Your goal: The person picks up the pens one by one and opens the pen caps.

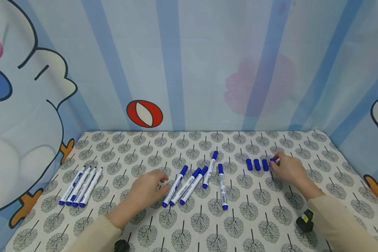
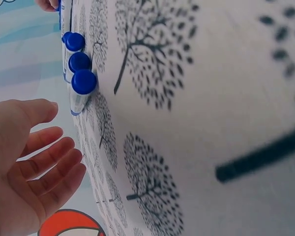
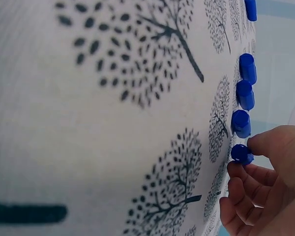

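My right hand pinches a blue marker cap between thumb and fingers, low over the cloth. Beside it, three more blue caps stand in a short row to the left. My left hand holds nothing; its fingers are relaxed, near the closest of several capped white markers with blue ends. In the left wrist view that hand shows bare fingers, apart from the round blue marker ends.
At the left lie several uncapped white markers side by side, tips pointing away. Two capped markers, one leaning and one nearly straight, lie mid-table. The tree-print tablecloth meets a printed curtain at the back.
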A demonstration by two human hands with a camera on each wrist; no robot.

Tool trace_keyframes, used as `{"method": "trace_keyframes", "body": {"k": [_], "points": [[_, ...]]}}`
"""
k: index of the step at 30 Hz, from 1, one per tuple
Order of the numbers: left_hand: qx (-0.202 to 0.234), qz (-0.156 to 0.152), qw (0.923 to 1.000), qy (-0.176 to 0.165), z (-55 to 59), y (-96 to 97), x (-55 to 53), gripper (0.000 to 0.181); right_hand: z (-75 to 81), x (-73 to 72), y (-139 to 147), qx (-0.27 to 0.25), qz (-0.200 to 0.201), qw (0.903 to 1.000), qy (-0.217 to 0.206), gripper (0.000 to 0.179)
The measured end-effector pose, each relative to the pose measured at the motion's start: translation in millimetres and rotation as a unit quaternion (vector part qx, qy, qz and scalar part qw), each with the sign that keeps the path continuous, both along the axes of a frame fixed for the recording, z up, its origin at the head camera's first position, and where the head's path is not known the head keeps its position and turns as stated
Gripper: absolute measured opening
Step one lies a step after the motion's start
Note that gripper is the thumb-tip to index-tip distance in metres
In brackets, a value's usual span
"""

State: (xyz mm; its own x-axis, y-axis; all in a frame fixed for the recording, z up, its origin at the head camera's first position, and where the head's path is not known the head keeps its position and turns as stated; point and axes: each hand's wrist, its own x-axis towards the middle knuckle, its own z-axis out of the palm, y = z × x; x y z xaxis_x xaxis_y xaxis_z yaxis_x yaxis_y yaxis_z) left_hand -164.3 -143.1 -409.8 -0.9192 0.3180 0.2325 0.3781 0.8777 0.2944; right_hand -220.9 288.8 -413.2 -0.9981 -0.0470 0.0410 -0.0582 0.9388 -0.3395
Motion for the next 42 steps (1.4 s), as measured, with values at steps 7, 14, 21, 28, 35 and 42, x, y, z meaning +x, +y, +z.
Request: {"method": "trace_keyframes", "body": {"k": [7,14,21,28,35,42], "points": [[0.006,-0.011,0.9999,0.01,-0.6,6.9,-0.6,0.017,-5.0,-2.7,0.9,0.004,-0.006,0.9999,-0.011,0.031],[0.002,-0.01,0.9999,-0.004,-0.5,11.6,-2.6,0.017,-7.0,-3.3,0.9,0.004,-0.011,0.9998,-0.017,0.031],[0.002,-0.011,0.9999,-0.005,1.6,14.4,-3.4,0.018,-6.0,-2.9,-0.1,0.005,-0.009,0.9999,-0.013,0.033],[0.0,0.001,1.0,-0.009,2.1,17.1,-6.5,0.019,-3.7,-3.2,0.1,0.003,-0.018,0.9996,-0.02,0.037],[0.006,0.012,0.9994,-0.033,4.0,20.5,-7.0,0.024,-0.1,-2.5,1.9,-0.003,-0.022,0.9997,-0.008,0.039],[0.007,0.03,0.9972,-0.068,3.0,23.8,-8.4,0.032,4.7,-1.8,4.4,-0.015,-0.02,0.9989,0.04,0.038]]}}
